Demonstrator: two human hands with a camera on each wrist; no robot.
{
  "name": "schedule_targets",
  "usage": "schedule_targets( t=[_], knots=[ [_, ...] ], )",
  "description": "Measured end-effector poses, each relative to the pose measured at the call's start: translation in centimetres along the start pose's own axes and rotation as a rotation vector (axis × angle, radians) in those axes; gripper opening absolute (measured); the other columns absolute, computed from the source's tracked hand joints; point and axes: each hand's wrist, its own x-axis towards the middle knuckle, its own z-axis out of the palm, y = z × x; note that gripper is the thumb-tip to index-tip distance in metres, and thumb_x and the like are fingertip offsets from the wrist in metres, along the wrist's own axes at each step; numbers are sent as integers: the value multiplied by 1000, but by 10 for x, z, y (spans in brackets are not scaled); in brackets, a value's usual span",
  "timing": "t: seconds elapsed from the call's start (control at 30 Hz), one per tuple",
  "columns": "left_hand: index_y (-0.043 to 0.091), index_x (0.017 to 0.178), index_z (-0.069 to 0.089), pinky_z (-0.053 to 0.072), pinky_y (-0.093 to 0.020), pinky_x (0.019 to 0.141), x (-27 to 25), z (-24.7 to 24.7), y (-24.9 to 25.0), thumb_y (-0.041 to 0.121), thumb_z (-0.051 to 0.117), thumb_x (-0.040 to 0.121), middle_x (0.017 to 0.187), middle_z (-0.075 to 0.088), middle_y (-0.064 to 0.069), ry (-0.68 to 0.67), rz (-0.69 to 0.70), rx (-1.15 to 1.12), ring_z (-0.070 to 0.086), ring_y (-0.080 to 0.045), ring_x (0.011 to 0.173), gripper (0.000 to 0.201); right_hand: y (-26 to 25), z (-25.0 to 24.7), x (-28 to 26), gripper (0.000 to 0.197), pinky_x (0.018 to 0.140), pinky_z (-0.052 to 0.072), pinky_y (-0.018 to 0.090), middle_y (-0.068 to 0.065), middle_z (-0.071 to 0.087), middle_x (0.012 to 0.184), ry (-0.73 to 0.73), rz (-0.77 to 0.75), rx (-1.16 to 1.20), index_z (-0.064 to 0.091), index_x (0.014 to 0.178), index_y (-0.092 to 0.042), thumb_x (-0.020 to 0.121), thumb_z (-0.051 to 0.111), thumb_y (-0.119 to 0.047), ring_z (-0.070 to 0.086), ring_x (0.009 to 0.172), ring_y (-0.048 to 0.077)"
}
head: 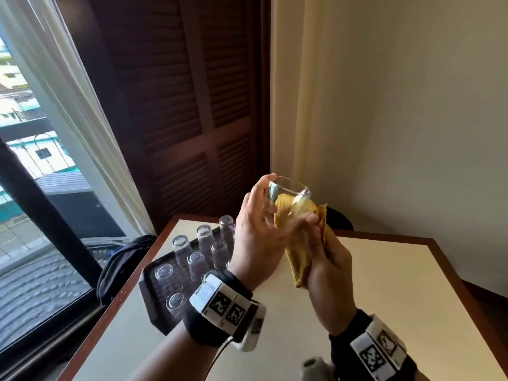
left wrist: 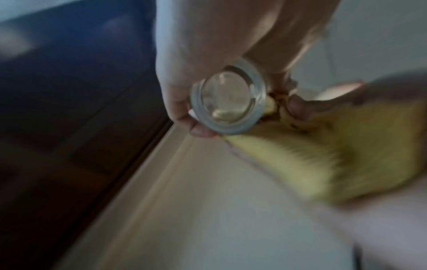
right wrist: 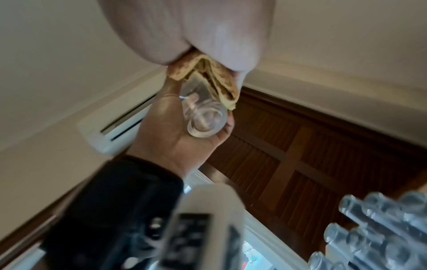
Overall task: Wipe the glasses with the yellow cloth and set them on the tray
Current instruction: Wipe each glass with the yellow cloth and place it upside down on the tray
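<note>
My left hand (head: 264,215) holds a clear glass (head: 288,188) in the air above the table, fingers curled round its base end; the thick round base (left wrist: 227,99) faces the left wrist camera. My right hand (head: 327,259) grips the yellow cloth (head: 298,259), whose upper end is pushed against and into the glass's mouth. In the right wrist view the folded cloth (right wrist: 205,73) wraps the glass (right wrist: 204,117) near my left palm. Several upturned glasses (head: 196,261) stand on the dark tray (head: 149,295) at the table's left.
The white table (head: 384,284) has a brown wooden edge; its right half is bare. A dark bag (head: 121,259) lies by the window to the left. Brown louvred doors (head: 192,105) stand behind, and a dark round object (head: 341,218) sits at the table's far edge.
</note>
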Motion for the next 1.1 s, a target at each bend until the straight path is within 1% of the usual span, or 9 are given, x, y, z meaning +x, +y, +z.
schedule_targets(
  t=[0.1,0.2,0.3,0.4,0.47,0.57,0.67,0.9,1.1],
  knots=[
    [16,127,54,66,-51,86,-8,10,4,72,67,95,103,67,-22,-64,-256,-318,72,-34,88,66,2,-3,11,44,99,58,33,-6,72,135,-118,-156,-112,52,150,-20,111,41,-38,68,126,16],
    [3,135,57,61,-59,93,-17,14,6,64,54,103,116,66,-33,-87,-415,-449,71,-45,102,69,-1,-9,24,58,120,37,63,1,24,174,-270,-233,-140,27,164,-34,109,43,-42,30,158,31],
    [-7,145,53,55,-60,105,-6,-2,8,58,58,99,127,64,-40,-3,-492,-571,65,-50,113,80,5,-6,5,57,130,27,44,-1,4,177,-404,-353,-363,23,164,-15,110,41,-20,14,163,22],
    [-6,147,50,53,-51,94,-5,-16,11,53,56,104,125,65,-23,11,-492,-572,59,-37,109,73,9,-3,-10,57,128,29,29,-4,1,177,-451,-375,-422,18,164,-20,111,40,-24,15,162,11],
    [3,141,57,56,-49,87,-18,-12,14,52,56,104,115,67,-17,-45,-501,-514,66,-32,98,62,3,-2,5,58,127,34,42,-7,2,177,-347,-332,-346,18,165,-23,111,38,-24,20,161,15],
    [15,140,66,51,-64,100,-35,-9,15,51,57,107,126,67,-27,-113,-523,-573,63,-40,109,50,-5,4,10,58,127,30,55,-3,4,177,-255,-326,-317,19,166,-15,111,37,-18,17,162,21],
    [7,153,55,46,-58,114,-34,-24,13,61,61,104,146,59,-35,-30,-539,-672,60,-39,125,73,13,11,-23,60,130,24,52,2,-2,177,-410,-371,-398,16,165,-15,110,40,-18,6,164,20],
    [5,151,51,53,-58,111,-59,-24,17,39,47,108,135,69,-29,38,-477,-605,69,-33,119,56,7,19,-9,58,129,29,39,-7,5,177,-317,-270,-317,17,165,-24,111,37,-25,15,161,6],
    [-7,143,55,61,-33,79,-50,-51,25,37,68,104,108,73,-13,11,-469,-579,74,-21,92,59,27,15,-42,59,125,35,49,-1,12,176,-406,-323,-358,21,165,-20,111,42,-25,21,161,17]
  ],
)
